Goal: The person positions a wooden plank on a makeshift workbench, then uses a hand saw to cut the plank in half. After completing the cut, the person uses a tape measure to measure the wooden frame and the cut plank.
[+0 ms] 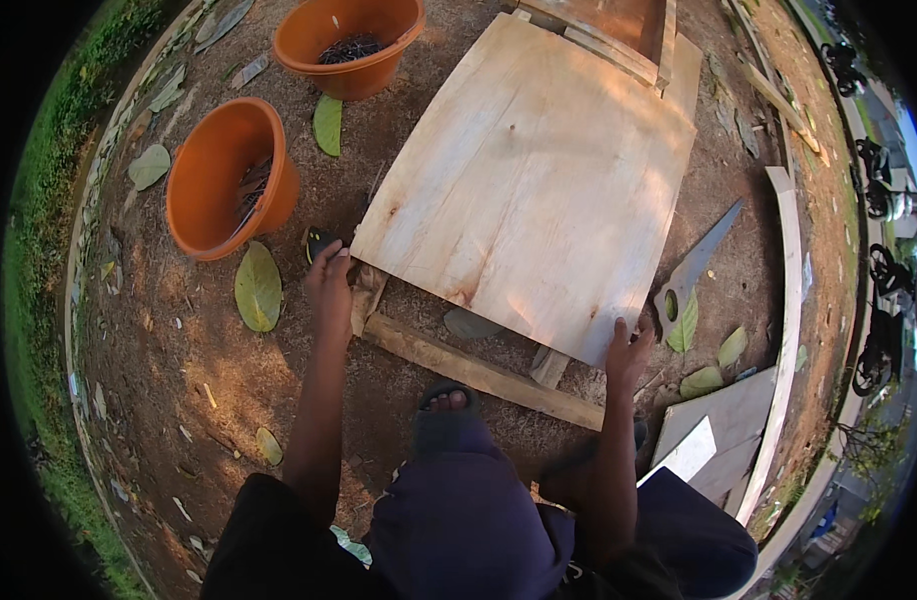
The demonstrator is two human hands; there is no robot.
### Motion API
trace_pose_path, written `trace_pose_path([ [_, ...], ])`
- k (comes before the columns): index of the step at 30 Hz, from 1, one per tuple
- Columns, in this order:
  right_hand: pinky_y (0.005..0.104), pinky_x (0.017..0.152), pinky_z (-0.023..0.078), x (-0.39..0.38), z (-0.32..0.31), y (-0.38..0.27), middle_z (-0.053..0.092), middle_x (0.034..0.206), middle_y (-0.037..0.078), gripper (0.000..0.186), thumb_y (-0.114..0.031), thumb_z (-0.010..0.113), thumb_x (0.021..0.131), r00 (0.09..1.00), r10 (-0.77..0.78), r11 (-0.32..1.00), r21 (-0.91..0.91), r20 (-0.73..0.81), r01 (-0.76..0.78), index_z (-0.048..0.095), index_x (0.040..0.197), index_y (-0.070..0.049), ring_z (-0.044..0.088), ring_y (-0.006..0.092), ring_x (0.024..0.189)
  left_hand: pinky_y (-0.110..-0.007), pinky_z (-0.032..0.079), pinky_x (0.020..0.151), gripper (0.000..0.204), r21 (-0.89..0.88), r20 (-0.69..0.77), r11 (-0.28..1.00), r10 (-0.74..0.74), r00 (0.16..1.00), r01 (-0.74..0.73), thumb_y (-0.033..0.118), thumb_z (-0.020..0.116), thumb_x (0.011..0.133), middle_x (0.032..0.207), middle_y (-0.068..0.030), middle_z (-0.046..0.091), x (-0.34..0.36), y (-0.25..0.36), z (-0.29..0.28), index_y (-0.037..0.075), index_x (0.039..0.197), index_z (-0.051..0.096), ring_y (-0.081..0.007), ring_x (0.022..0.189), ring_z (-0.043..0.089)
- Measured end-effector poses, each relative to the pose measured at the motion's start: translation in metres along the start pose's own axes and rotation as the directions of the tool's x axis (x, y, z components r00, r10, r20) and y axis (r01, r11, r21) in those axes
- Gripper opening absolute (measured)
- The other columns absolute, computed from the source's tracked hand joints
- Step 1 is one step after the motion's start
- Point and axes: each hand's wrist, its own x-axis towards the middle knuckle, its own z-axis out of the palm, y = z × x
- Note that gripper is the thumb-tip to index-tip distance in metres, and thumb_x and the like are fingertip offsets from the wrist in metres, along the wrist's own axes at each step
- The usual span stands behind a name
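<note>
A pale, square wooden board point(524, 170) lies over a rough timber frame point(474, 365). My left hand point(331, 280) grips the board's near left corner, with its fingers curled at the edge. A small black-and-yellow tool point(317, 243), partly hidden and too small to name, lies just past that hand. My right hand point(627, 345) holds the near right corner, thumb at the edge. A hand saw point(691, 275) rests on the dirt to the right of the board.
Two orange buckets point(194, 200) holding dark bits stand left. More timber point(659, 45) lies beyond the board. A long plank point(784, 250) and board offcuts point(714, 435) lie right. Scattered leaves point(259, 285) cover parts of the dirt. Grass borders the left; parked motorbikes line the far right.
</note>
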Motion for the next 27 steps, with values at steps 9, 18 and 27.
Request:
trace_pose_path([
  [9,0.0467,0.101,0.048,0.046,-0.005,-0.012,0.055,0.133,0.026,0.055,-0.034,0.065,0.097,0.999,0.033,0.993,-0.11,0.0,-0.032,0.055,0.133,0.007,0.059,0.0401,0.119,-0.033,0.052,0.09,0.03,0.116,-0.126,0.993,0.016,0.992,-0.002,0.02,0.063,0.102,0.11,-0.0116,0.068,0.022,-0.002,-0.029,-0.002,0.122,0.065,-0.0184,0.101,0.066],
  [18,0.0419,0.088,0.049,0.042,0.005,-0.005,0.066,0.109,0.022,0.048,-0.031,0.063,0.097,0.93,0.3,0.898,0.265,0.215,-0.351,0.061,0.12,0.011,0.062,0.0295,0.097,-0.029,0.05,0.089,0.038,0.116,0.14,0.99,0.07,0.988,-0.087,0.005,0.062,0.097,0.114,-0.0072,0.068,0.008,0.0,0.002,-0.003,0.135,0.06,-0.0135,0.098,0.064],
  [27,0.0351,0.064,0.046,0.029,0.008,0.004,0.064,0.085,0.009,0.033,-0.027,0.061,0.098,0.918,0.363,0.75,0.534,0.162,-0.391,0.067,0.101,0.006,0.057,0.0174,0.072,-0.03,0.052,0.084,0.039,0.179,0.177,0.974,0.105,0.979,-0.137,0.001,0.068,0.092,0.11,-0.0079,0.07,0.005,-0.012,0.004,-0.004,0.131,0.063,-0.0129,0.093,0.065],
])
